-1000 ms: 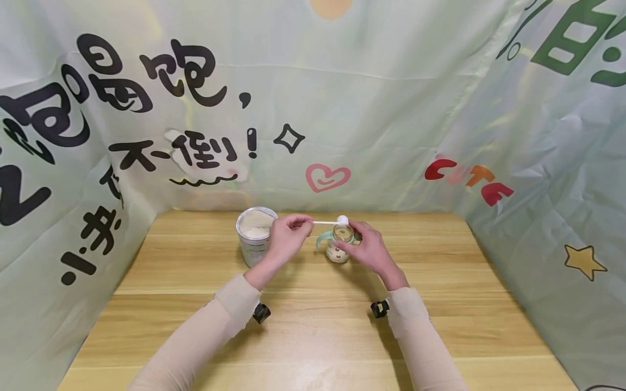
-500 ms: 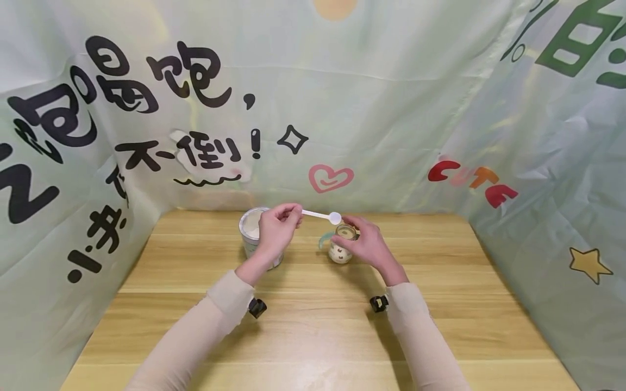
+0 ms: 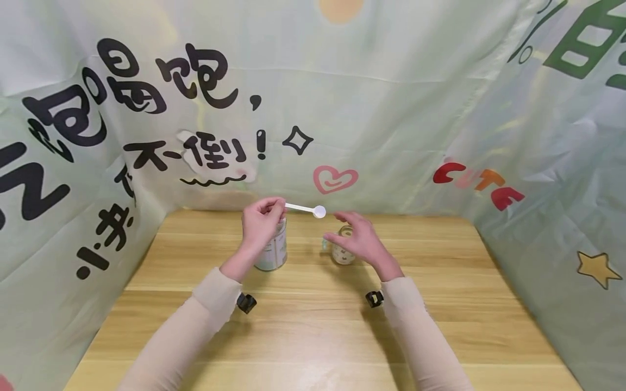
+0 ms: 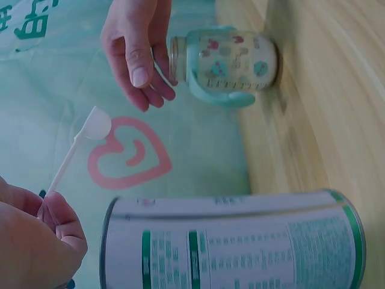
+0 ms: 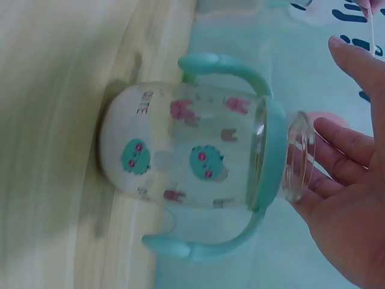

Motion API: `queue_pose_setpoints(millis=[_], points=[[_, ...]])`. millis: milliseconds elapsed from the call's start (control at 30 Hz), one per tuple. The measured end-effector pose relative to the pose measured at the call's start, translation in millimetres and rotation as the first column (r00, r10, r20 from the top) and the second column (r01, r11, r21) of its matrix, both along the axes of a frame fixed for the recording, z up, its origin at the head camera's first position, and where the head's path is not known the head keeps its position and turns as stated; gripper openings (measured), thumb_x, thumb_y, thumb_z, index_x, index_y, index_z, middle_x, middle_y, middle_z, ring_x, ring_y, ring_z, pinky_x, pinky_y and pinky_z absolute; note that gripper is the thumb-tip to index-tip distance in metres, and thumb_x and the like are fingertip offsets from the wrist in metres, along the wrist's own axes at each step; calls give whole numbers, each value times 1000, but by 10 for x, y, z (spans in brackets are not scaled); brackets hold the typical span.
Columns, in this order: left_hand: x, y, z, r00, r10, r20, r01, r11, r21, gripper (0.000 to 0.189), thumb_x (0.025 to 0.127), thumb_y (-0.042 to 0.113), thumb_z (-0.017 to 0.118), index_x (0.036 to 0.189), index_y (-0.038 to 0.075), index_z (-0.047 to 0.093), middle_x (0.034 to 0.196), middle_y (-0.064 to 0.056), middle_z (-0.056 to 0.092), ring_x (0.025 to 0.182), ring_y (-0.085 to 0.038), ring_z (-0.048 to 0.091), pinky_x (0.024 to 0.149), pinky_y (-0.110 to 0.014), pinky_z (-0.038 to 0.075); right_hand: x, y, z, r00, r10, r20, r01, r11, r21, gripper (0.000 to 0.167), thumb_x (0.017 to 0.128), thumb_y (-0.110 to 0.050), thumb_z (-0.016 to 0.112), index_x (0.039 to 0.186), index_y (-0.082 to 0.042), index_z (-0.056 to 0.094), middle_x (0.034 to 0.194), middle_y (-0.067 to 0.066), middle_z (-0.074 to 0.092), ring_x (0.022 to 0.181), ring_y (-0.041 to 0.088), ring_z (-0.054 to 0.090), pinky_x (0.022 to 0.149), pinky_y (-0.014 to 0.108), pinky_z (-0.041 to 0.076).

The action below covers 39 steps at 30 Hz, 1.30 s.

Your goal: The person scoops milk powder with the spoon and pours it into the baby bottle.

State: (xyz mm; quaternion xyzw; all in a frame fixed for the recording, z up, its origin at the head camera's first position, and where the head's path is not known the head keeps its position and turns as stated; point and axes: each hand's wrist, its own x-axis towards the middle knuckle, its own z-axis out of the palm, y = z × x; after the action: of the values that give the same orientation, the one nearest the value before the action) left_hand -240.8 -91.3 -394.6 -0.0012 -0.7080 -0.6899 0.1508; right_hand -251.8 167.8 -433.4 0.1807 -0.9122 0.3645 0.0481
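My left hand [image 3: 261,224] pinches the thin handle of a white measuring scoop [image 3: 319,212], held in the air between can and bottle. In the left wrist view, the scoop's bowl [image 4: 97,125] points away from that hand. Partly behind my left hand stands a tall printed can [image 3: 273,251]; its mouth is hidden now. My right hand [image 3: 361,239] is beside the uncapped neck of a clear baby bottle [image 5: 210,156] with mint-green handles. Its fingers [image 5: 344,147] are spread and relaxed behind the neck, the thumb apart. Pale contents fill the bottle's lower part.
Both things stand on a wooden table [image 3: 313,326]. A printed cloth [image 3: 381,108] rises behind and at the sides. Small black devices [image 3: 375,298] sit at both wrists, by beige sleeves.
My left hand has carried the scoop left, away from above the bottle's mouth and toward the can. The right fingers have loosened around the bottle's neck.
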Motion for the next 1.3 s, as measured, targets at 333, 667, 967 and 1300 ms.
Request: queue_pose_setpoints(millis=[333, 667, 967, 1300], points=[[5, -264, 8, 998, 47, 42, -49, 998, 42, 22, 99, 11, 70, 109, -8, 76, 78, 1, 75, 68, -7, 68, 65, -17, 58, -22, -222, 57, 999, 38, -4, -38, 999, 21, 76, 89, -49, 82, 149, -9, 57, 147, 12, 62, 137, 33, 58, 115, 53, 47], [28, -539, -24, 992, 109, 56, -112, 992, 55, 21, 99, 10, 71, 110, -7, 76, 75, 9, 73, 68, -7, 68, 65, -17, 58, -40, -499, 133, 996, 93, -12, -92, 995, 43, 80, 89, -52, 81, 151, -8, 55, 148, 11, 62, 137, 33, 58, 116, 54, 47], [54, -710, -64, 988, 127, 83, -132, 990, 53, 24, 100, 11, 72, 114, -8, 75, 80, 3, 75, 74, -11, 71, 71, -21, 62, -61, -698, 77, 989, 145, -29, -144, 989, 30, 84, 87, -49, 85, 152, -7, 53, 145, 13, 64, 133, 32, 60, 113, 55, 49], [111, -877, -115, 988, 143, 65, -146, 988, 46, 26, 100, 10, 70, 113, -12, 73, 74, 10, 73, 68, -4, 68, 65, -18, 59, -80, -879, 29, 983, 183, -25, -182, 983, 21, 86, 86, -50, 85, 154, -10, 52, 144, 12, 63, 131, 31, 62, 110, 54, 51]])
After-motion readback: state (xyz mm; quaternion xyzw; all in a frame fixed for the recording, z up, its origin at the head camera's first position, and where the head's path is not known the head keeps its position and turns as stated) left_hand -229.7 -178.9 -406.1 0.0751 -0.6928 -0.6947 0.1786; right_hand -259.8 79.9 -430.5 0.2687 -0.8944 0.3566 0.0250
